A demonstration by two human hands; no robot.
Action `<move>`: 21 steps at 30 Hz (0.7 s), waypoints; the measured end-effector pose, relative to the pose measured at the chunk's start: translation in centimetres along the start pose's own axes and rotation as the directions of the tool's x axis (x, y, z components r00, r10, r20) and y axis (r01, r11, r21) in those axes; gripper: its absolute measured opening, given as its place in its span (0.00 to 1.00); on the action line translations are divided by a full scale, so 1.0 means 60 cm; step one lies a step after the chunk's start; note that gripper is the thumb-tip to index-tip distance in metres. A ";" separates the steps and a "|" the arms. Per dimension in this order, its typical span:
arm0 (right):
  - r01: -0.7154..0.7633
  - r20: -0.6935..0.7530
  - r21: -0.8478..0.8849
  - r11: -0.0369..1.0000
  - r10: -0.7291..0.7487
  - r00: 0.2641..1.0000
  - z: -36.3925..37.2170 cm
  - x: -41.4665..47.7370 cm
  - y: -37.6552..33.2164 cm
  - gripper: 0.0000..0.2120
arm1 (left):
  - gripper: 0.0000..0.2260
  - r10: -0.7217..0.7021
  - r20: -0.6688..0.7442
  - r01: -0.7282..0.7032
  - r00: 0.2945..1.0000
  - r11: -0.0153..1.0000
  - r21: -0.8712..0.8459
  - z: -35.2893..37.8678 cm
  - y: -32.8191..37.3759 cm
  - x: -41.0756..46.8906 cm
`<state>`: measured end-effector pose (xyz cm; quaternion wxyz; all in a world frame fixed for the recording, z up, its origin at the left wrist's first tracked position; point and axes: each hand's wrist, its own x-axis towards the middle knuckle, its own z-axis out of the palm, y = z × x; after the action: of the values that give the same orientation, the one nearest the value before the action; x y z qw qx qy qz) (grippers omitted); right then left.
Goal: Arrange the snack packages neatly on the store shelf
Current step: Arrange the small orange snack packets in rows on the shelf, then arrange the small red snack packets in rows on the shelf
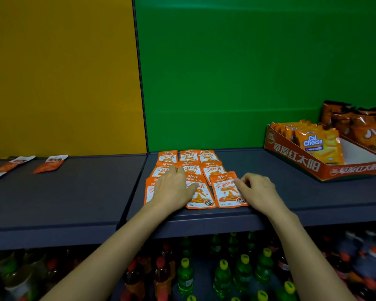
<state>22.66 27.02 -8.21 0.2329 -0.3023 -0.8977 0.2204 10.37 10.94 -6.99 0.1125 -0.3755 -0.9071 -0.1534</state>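
Left hand spread flat, right hand pinching front packet; orange-white snack packages in tidy rows.

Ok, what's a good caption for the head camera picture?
Left hand rests flat on rows of orange snack packets while right hand pinches the front-right packet on the shelf.

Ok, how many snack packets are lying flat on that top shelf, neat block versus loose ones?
Orange packets in the neat block: 9
Loose packets on the left: at least 3
Total: at least 12
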 end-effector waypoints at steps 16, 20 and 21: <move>0.519 -0.196 0.210 0.829 -0.484 0.853 0.069 -0.039 -0.248 0.06 | 0.07 -0.051 -0.417 0.023 0.907 0.997 -0.073 -0.091 -0.232 -0.081; 0.564 -0.083 0.219 0.796 -0.561 0.824 0.134 -0.058 -0.347 0.06 | 0.07 -0.126 -0.442 0.116 0.888 0.992 -0.048 -0.129 -0.341 -0.131; 0.569 -0.063 0.216 0.794 -0.570 0.819 0.151 -0.063 -0.373 0.06 | 0.07 -0.142 -0.448 0.137 0.883 0.990 -0.043 -0.138 -0.370 -0.145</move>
<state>10.48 6.17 -4.50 0.3184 0.0105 -0.9167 0.2410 1.26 -12.58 -6.38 0.3059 -0.2643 -0.8803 -0.2482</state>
